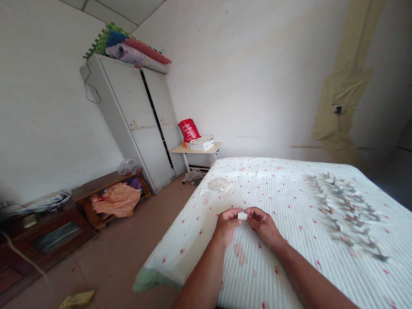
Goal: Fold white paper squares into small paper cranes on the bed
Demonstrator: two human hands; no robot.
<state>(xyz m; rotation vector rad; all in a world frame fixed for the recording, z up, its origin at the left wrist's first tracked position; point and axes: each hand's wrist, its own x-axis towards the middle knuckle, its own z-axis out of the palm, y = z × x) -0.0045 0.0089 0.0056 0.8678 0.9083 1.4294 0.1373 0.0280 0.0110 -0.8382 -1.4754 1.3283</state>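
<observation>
Both hands meet over the bed (pixel 251 180), which has a white ribbed cover with red and peach spots. My left hand (pixel 227 223) pinches one side of a small white rectangular piece (pixel 242 216); whether it is folded paper or a tiny box I cannot tell. On its other side, the fingertips of my right hand (pixel 263 224) are closed at the same piece. Just beyond the hands lie thin crumpled whitish sheets (pixel 220 185). Rows of several small white and dark objects (pixel 346 210), blurred, spread over the bed to the right.
A small table (pixel 177 149) by the wall bears a red bag (pixel 189 130) and a white box (pixel 202 145). Left of it stands a grey cabinet (pixel 128 98) with rolled mats on top. An orange plastic bag (pixel 119 199) hangs from a low wooden stand (pixel 96 184).
</observation>
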